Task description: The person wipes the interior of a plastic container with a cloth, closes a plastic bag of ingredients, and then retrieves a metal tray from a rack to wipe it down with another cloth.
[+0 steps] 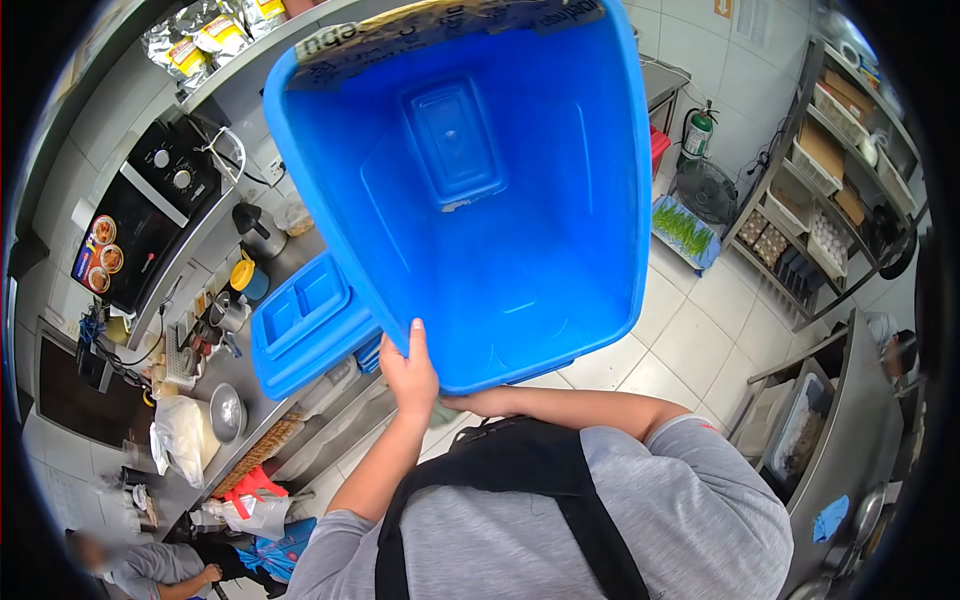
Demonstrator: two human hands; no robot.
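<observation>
A large blue plastic bin is tilted in front of me, its open mouth facing me and its inside bare. My left hand grips the near left rim, thumb over the edge and fingers hidden behind. Just below the near rim, my right hand lies against the bin's underside; its fingers are mostly hidden. A bit of grey-green cloth-like material shows beside that hand, and I cannot tell whether it is held. The blue lid rests on the steel counter to the left, close to the bin.
The counter on the left holds a metal bowl, a plastic bag and a kettle. Another person is at lower left. A shelf rack, a floor fan and a steel table stand on the right.
</observation>
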